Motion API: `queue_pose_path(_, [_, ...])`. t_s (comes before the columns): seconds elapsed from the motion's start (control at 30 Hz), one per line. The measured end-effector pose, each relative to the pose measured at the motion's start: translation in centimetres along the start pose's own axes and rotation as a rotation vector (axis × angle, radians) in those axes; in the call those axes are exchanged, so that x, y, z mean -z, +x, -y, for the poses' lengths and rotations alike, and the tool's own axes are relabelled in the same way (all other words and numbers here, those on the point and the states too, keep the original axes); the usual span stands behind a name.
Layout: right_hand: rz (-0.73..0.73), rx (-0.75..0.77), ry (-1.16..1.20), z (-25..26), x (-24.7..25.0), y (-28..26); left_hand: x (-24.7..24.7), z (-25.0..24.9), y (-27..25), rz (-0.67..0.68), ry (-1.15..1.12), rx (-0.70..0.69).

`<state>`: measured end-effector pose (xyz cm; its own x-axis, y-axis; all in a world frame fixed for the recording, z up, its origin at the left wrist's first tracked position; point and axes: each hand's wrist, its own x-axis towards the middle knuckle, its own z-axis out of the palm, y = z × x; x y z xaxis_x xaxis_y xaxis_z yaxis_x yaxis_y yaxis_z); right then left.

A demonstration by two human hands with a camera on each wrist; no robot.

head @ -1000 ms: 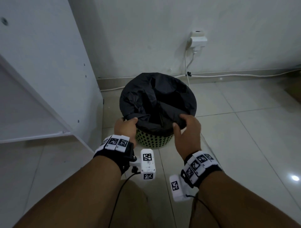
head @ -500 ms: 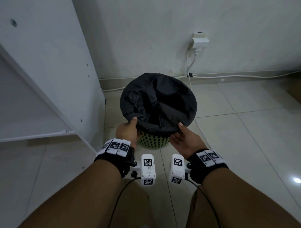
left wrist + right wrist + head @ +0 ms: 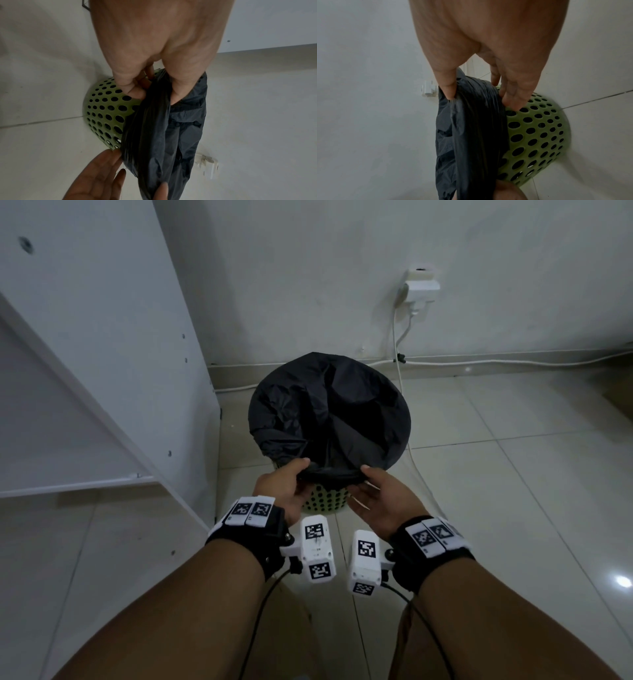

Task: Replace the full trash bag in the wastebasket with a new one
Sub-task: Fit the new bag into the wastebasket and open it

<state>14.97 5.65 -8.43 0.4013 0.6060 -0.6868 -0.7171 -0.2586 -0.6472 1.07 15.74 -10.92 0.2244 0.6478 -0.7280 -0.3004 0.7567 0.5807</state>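
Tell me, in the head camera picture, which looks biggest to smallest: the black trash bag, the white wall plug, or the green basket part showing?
1. Black plastic trash bag
2. Green holed plastic wastebasket, mostly hidden under the bag
3. White wall plug, though it sits farther away

No readable text, label, brand, number or sign is appearing in any view. The only printed marks are black-and-white square code patterns, which are showing on the white tags of the left wristband [image 3: 249, 510], on those of the right wristband [image 3: 432, 535], and on the 2 white wrist cameras [image 3: 317, 547] between the forearms; these patterns are carrying no legible characters.
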Motion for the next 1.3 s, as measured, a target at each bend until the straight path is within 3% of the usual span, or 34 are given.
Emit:
queue_pose_path(0.47, [0.007,-0.078,0.362,0.0,-0.2,1.2,0.4,-0.5,-0.1,0.008,0.039,0.004])
queue_pose_path(0.7, [-0.005,-0.056,0.286,0.2,-0.6,0.7,0.3,0.0,-0.4,-0.087,-0.010,-0.080])
queue_pose_path(1.03, [0.073,-0.199,0.037,1.2,-0.5,-0.3,1.0,-0.5,-1.0,0.066,0.061,-0.044])
queue_pose_path(1.3, [0.067,-0.074,0.094,2.0,1.1,0.1,1.4,-2.8,-0.8,0.111,0.140,0.031])
